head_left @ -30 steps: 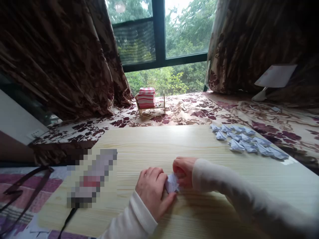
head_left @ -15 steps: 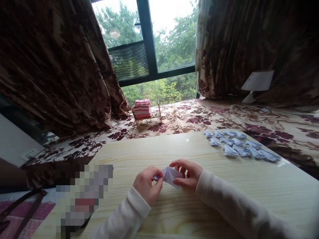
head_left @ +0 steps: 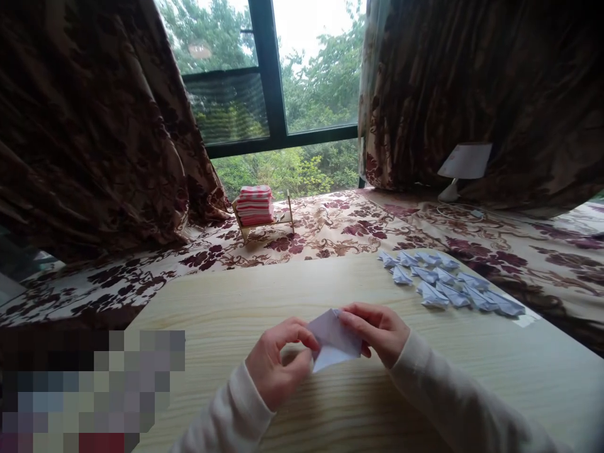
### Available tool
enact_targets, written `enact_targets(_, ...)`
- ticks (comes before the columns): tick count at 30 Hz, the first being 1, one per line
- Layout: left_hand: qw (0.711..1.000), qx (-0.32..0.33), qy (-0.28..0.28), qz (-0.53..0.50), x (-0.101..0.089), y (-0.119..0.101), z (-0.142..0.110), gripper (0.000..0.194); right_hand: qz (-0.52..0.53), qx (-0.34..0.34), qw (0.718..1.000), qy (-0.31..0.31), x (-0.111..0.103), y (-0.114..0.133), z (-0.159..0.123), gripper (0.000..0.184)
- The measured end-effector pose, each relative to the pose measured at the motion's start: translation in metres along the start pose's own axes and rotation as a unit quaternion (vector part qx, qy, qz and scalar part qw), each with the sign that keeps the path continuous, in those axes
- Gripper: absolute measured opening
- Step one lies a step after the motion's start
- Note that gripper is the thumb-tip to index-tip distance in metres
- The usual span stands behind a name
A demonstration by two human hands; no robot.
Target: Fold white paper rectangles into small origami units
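A small folded piece of pale paper [head_left: 333, 340] is held just above the light wooden table [head_left: 226, 314], between both hands. My left hand [head_left: 276, 365] pinches its left edge with thumb and fingertips. My right hand [head_left: 380, 330] grips its right side, fingers curled over the top. Both arms wear cream sleeves. A cluster of several folded pale blue paper pieces [head_left: 448, 283] lies on the table to the far right, well away from my hands.
A small wooden rack holding red-and-white striped cloth [head_left: 257, 207] stands on the floral-covered ledge [head_left: 340, 226] by the window. Dark floral curtains hang on both sides. A white lamp [head_left: 460, 167] with a cord sits at the right. A pixelated patch covers the lower left.
The paper has been lifted off the table and opened out wider between my hands. The view has shifted, so everything sits further left and lower.
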State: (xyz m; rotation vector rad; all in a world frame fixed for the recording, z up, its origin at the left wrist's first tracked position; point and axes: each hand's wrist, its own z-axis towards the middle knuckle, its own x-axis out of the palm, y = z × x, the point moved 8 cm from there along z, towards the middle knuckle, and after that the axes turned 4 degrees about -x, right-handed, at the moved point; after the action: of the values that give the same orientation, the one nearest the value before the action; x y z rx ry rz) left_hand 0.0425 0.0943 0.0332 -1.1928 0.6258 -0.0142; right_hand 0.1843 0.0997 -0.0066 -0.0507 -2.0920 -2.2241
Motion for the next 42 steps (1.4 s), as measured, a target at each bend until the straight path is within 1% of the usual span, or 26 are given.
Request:
enact_targets(2,0.998,-0.063,0.002,-0.029,0.003,0.013,-0.002,0.014,-0.005,-0.001,1.000,-0.001,0.004,0.002,-0.003,0.040)
enact_targets(5,0.982,-0.166,-0.029,-0.087,0.006,0.032,-0.006,0.021,-0.025,-0.020,0.999,0.005,0.010,0.007,-0.008,0.035)
enact_targets(7,0.969,-0.198,-0.047,-0.136,0.009,0.038,-0.007,0.024,-0.050,-0.048,0.997,0.020,0.014,0.010,-0.011,0.031)
enact_targets(9,0.964,-0.213,-0.043,-0.157,0.013,0.036,-0.007,0.034,-0.080,-0.088,0.992,0.043,0.018,0.013,-0.013,0.027)
enact_targets(10,0.963,-0.220,-0.033,-0.153,0.015,0.034,-0.007,0.032,-0.095,-0.112,0.988,0.042,0.018,0.014,-0.013,0.025)
enact_targets(11,0.963,-0.226,-0.022,-0.145,0.016,0.032,-0.007,0.025,-0.112,-0.138,0.984,0.030,0.016,0.016,-0.013,0.023)
enact_targets(12,0.963,-0.232,-0.013,-0.138,0.017,0.030,-0.008,0.018,-0.131,-0.164,0.978,0.011,0.013,0.017,-0.014,0.022)
enact_targets(13,0.962,-0.235,-0.011,-0.139,0.017,0.028,-0.008,0.015,-0.153,-0.190,0.970,-0.013,0.009,0.019,-0.014,0.023)
enact_targets(14,0.960,-0.234,-0.014,-0.150,0.016,0.028,-0.008,0.017,-0.176,-0.213,0.960,-0.033,0.006,0.022,-0.015,0.024)
enact_targets(16,0.954,-0.229,-0.038,-0.188,0.012,0.030,-0.009,0.021,-0.219,-0.256,0.941,-0.040,0.005,0.027,-0.017,0.023)
enact_targets(18,0.943,-0.224,-0.066,-0.236,0.010,0.035,-0.009,0.024,-0.244,-0.295,0.923,-0.025,0.008,0.034,-0.019,0.020)
enact_targets(20,0.926,-0.224,-0.088,-0.291,0.010,0.041,-0.010,0.026,-0.260,-0.321,0.911,0.011,0.014,0.038,-0.021,0.021)
enact_targets(23,0.898,-0.233,-0.100,-0.360,0.014,0.045,-0.011,0.032,-0.262,-0.321,0.909,0.046,0.021,0.038,-0.023,0.029)
enact_targets(25,0.891,-0.232,-0.094,-0.379,0.016,0.044,-0.011,0.032,-0.254,-0.309,0.915,0.046,0.022,0.035,-0.022,0.036)
enact_targets(28,0.890,-0.227,-0.082,-0.388,0.018,0.042,-0.011,0.030,-0.236,-0.280,0.929,0.045,0.020,0.029,-0.021,0.035)
enact_targets(31,0.886,-0.232,-0.081,-0.394,0.020,0.045,-0.012,0.028,-0.204,-0.236,0.949,0.042,0.017,0.022,-0.019,0.035)
enact_targets(34,0.891,-0.227,-0.081,-0.385,0.020,0.048,-0.012,0.027,-0.142,-0.201,0.969,0.005,0.012,0.017,-0.017,0.036)
enact_targets(37,0.904,-0.220,-0.084,-0.357,0.017,0.047,-0.011,0.025,-0.088,-0.179,0.979,-0.033,0.008,0.012,-0.016,0.039)
enact_targets(39,0.909,-0.223,-0.087,-0.341,0.015,0.045,-0.011,0.024,-0.102,-0.183,0.977,-0.050,0.005,0.013,-0.014,0.043)
enact_targets(40,0.910,-0.226,-0.088,-0.336,0.015,0.043,-0.012,0.023,-0.130,-0.199,0.970,-0.058,0.003,0.016,-0.014,0.044)
enact_targets(41,0.913,-0.226,-0.086,-0.329,0.014,0.041,-0.012,0.022,-0.169,-0.228,0.957,-0.063,0.002,0.022,-0.015,0.044)
enact_targets(42,0.916,-0.224,-0.084,-0.321,0.014,0.038,-0.013,0.021,-0.214,-0.265,0.938,-0.064,0.002,0.029,-0.017,0.043)
